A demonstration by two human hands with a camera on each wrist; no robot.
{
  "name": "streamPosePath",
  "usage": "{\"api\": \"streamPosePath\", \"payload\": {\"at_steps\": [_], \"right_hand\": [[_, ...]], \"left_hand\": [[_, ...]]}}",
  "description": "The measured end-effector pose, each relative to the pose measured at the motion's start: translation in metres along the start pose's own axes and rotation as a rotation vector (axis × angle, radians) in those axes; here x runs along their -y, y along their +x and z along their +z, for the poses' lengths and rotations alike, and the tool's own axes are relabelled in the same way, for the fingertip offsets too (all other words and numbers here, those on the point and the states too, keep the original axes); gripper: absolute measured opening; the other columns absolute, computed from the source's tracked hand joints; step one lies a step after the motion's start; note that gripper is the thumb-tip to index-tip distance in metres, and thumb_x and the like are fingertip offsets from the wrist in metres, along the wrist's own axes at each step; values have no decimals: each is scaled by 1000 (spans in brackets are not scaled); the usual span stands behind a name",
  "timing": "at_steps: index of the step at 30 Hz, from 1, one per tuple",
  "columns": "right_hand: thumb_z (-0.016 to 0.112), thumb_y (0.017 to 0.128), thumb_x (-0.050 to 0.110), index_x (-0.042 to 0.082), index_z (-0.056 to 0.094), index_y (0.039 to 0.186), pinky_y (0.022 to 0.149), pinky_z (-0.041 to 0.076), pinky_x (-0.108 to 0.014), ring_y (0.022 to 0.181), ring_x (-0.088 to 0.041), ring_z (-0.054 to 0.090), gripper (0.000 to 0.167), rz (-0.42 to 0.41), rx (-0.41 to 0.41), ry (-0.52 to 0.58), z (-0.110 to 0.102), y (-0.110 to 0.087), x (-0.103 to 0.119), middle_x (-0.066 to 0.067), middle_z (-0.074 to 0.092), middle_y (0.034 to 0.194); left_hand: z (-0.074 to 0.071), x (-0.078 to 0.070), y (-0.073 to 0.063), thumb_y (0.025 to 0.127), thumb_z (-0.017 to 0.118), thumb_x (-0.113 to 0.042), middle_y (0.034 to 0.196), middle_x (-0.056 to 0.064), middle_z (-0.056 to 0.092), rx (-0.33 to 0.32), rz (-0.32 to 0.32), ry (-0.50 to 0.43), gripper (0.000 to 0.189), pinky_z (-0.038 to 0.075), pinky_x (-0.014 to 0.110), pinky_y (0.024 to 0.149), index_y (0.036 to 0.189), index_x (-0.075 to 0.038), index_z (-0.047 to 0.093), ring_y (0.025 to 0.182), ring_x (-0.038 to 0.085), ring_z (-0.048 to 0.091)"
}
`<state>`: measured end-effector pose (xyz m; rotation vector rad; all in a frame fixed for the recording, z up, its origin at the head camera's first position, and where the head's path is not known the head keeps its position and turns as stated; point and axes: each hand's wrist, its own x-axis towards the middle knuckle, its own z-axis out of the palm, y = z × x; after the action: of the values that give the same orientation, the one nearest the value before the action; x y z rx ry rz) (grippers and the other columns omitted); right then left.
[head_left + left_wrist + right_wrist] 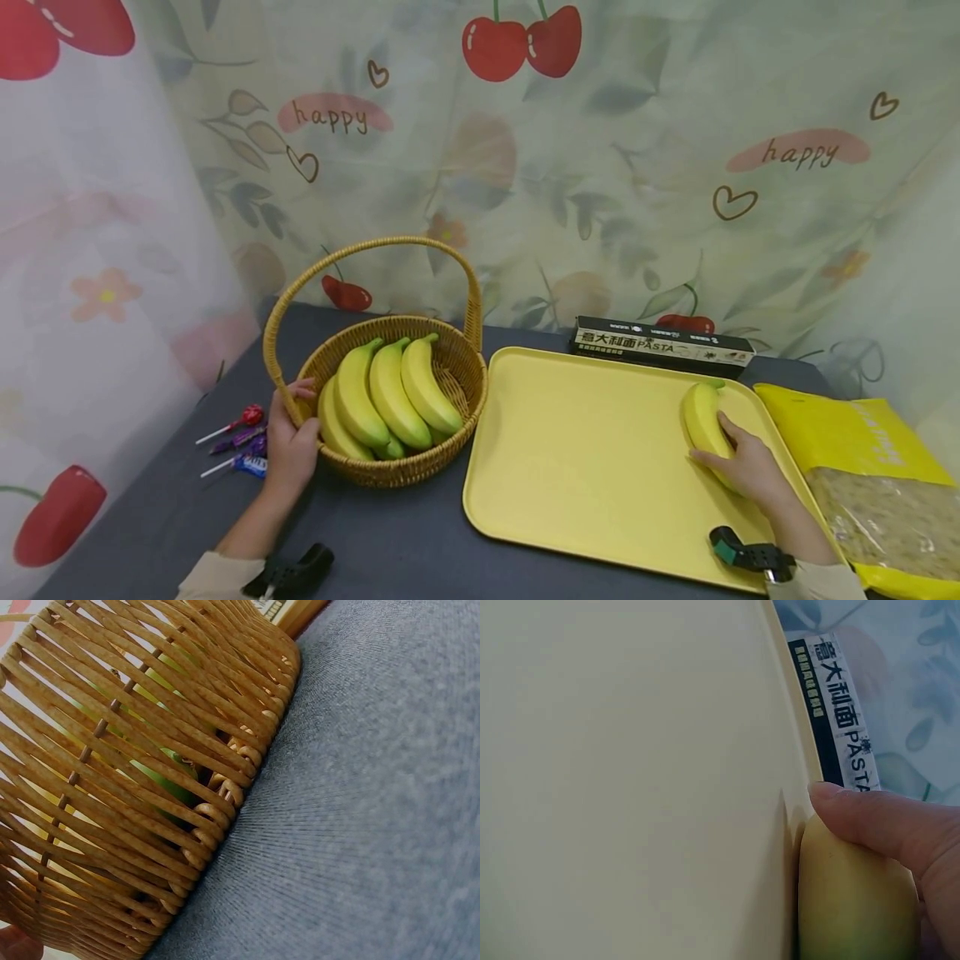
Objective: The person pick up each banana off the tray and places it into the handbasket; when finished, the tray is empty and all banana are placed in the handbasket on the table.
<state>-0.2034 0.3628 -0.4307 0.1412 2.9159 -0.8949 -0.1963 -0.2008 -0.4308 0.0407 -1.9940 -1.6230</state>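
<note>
A wicker basket [405,471] with a tall arched handle stands on the left and holds a bunch of several yellow bananas [393,392]. At the basket's left rim, by the foot of the handle, my left hand [291,446] grips the edge. The left wrist view shows the basket's woven side [127,772] close up, with green and yellow showing through the gaps. On the right part of a yellow tray [577,467], my right hand [753,471] holds a single banana [703,417]. In the right wrist view the thumb [877,821] lies over that banana [855,900].
Behind the tray lies a black-and-white pasta box [660,346]. A yellow bag [862,433] with a see-through lower part sits along the tray's right side. Several wrapped lollipops [243,442] lie left of the basket on the dark cloth [405,542]. A printed curtain [525,208] hangs behind.
</note>
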Motion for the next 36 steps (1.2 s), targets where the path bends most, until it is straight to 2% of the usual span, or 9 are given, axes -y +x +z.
{"api": "streamPosePath", "payload": {"at_steps": [5,11,15,19,22,26,31,36], "right_hand": [[61,82,50,-6,5,144,94,36,-54,127,-55,24,101,-17,-1,5,2,0,-1,-40,18,142],[64,81,48,-7,12,144,83,42,-42,121,-49,37,98,-45,-31,-20,2,-1,1,-40,24,139],[66,80,45,-6,19,143,76,41,-33,113,-44,42,94,-47,-51,-20,-1,-3,6,-40,28,138],[67,80,44,-6,23,142,73,40,-29,115,-45,41,91,-30,-55,-7,-3,-6,10,-39,28,138],[67,81,42,-7,26,141,68,38,-25,108,-42,45,88,-45,-71,-9,-4,-7,13,-39,31,136],[68,81,39,-8,31,139,61,36,-23,94,-34,49,83,-104,-98,-18,-5,-7,22,-38,37,133],[67,81,40,-7,32,139,62,37,-24,91,-30,48,82,-141,-78,-33,-10,-8,39,-38,38,133],[67,82,36,-5,33,139,58,36,-23,78,-22,46,79,-181,-75,-9,-10,-11,58,-35,44,131]], "left_hand": [[-1,-1,-1,78,39,16,124,8,48,5,-13,9,33,37,7,85,109,8,41,117,15,42],[-2,-2,-1,78,38,15,125,11,48,9,-27,23,32,36,6,84,108,8,41,119,20,42],[-2,-1,-1,77,38,16,126,14,48,11,-20,10,32,36,6,85,107,8,40,120,22,41],[-1,0,0,76,38,16,125,16,47,17,-6,-8,32,37,7,85,107,9,40,118,22,42],[-1,0,0,77,38,16,124,14,48,14,-6,4,31,37,7,83,107,8,41,117,21,43],[-2,0,-1,77,38,16,123,12,47,3,-8,6,31,37,7,82,107,8,41,117,18,43],[0,0,-1,77,38,17,122,12,48,-2,-5,-9,32,40,8,82,107,9,41,112,15,46],[0,-1,-1,77,39,16,122,10,48,-3,-13,-6,32,40,7,82,107,9,41,113,15,46]]}}
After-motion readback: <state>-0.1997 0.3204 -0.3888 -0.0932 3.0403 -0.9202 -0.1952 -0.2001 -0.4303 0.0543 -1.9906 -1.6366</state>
